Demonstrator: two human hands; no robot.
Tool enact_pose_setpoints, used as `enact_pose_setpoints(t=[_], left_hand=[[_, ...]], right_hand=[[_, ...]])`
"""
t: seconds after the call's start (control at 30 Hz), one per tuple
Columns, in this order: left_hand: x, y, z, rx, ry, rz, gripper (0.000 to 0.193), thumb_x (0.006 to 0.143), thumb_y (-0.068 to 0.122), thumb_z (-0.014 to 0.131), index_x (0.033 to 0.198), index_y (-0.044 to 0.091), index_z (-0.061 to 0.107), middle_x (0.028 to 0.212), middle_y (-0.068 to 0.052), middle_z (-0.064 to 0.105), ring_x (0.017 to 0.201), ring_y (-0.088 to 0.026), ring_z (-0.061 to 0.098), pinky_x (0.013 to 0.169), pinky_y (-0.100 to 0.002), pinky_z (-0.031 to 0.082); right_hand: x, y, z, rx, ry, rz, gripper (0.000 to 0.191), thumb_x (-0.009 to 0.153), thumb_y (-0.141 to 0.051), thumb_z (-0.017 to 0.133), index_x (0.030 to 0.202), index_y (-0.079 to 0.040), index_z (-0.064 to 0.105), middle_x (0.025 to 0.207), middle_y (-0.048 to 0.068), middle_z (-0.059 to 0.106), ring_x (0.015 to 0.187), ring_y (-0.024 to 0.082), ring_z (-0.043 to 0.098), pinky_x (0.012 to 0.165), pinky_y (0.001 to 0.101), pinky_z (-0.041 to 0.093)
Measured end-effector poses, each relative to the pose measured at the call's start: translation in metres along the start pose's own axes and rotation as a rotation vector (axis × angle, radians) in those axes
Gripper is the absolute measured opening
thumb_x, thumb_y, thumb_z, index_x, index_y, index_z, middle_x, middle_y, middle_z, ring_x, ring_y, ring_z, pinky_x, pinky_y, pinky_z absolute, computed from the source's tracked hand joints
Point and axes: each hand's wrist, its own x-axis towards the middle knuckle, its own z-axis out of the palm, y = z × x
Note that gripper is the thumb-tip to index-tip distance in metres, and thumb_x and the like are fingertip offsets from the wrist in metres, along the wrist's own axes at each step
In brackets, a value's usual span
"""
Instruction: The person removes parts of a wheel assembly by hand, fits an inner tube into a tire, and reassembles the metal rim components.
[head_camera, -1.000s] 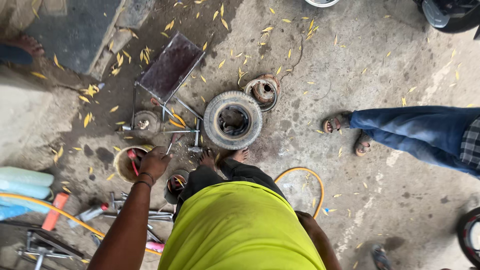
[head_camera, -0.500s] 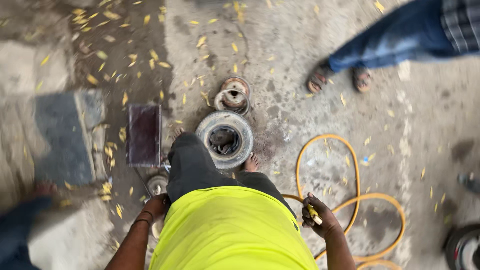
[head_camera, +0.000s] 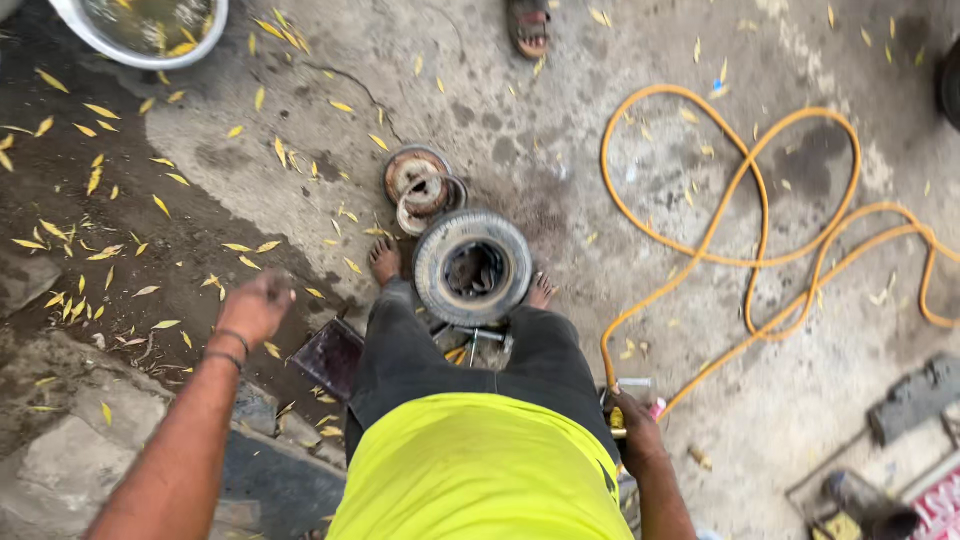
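A: Where's the right hand (head_camera: 633, 432) now?

B: Low, near right, by the hip. Grip's closed round a small tool (head_camera: 617, 415) w/ a yellow bit; can't make out what kind. The orange hose (head_camera: 745, 262) runs in to about that spot, then loops far right across the floor (head_camera: 560, 120).

A: And the left hand (head_camera: 255, 305)?

B: Out to the left, over wet ground, blurred. Fingers look curled in, nothing seen in it, but can't tell the grip for sure. Two bands on the wrist.

A: The tyre (head_camera: 472, 267)?

B: Flat on the floor, centre, right between the bare feet (head_camera: 384, 260), toes touching or nearly so on both sides. Rusty rims (head_camera: 420, 187) lie just beyond it, far side, touching or nearly.

A: Anything near the legs?

B: Dark tray (head_camera: 325, 355) just left of the left leg, tilted. Some metal bits near side of the tyre, between the knees.

A: Rest of the place?

B: Basin (head_camera: 140, 30) far left, water and leaves in it. Yellow leaves scattered all over the left half. Someone else's sandalled foot (head_camera: 527, 25) at the far edge, well apart.
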Motion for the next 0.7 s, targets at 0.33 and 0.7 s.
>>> enact_pose_setpoints(t=[0.33, 0.7], left_hand=[[-0.009, 0.126, 0.084, 0.220, -0.604, 0.644, 0.029, 0.079, 0.015, 0.067, 0.106, 0.016, 0.075, 0.113, -0.012, 0.074, 0.109, -0.034, 0.069, 0.096, -0.044, 0.054], [-0.098, 0.128, 0.107, 0.782, -0.850, 0.863, 0.015, 0.083, 0.015, 0.065, 0.089, 0.013, 0.080, 0.097, -0.013, 0.076, 0.101, -0.032, 0.071, 0.095, -0.049, 0.051]], right_hand=[[-0.074, 0.109, 0.029, -0.239, 0.119, 0.082, 0.028, 0.089, -0.037, 0.068, 0.088, -0.009, 0.069, 0.073, 0.002, 0.061, 0.066, 0.016, 0.053, 0.059, 0.0297, 0.040], [-0.060, 0.195, 0.054, -0.426, -0.086, -0.045, 0.038, 0.094, -0.033, 0.070, 0.070, -0.005, 0.058, 0.064, 0.001, 0.052, 0.062, 0.012, 0.046, 0.058, 0.0304, 0.038]])
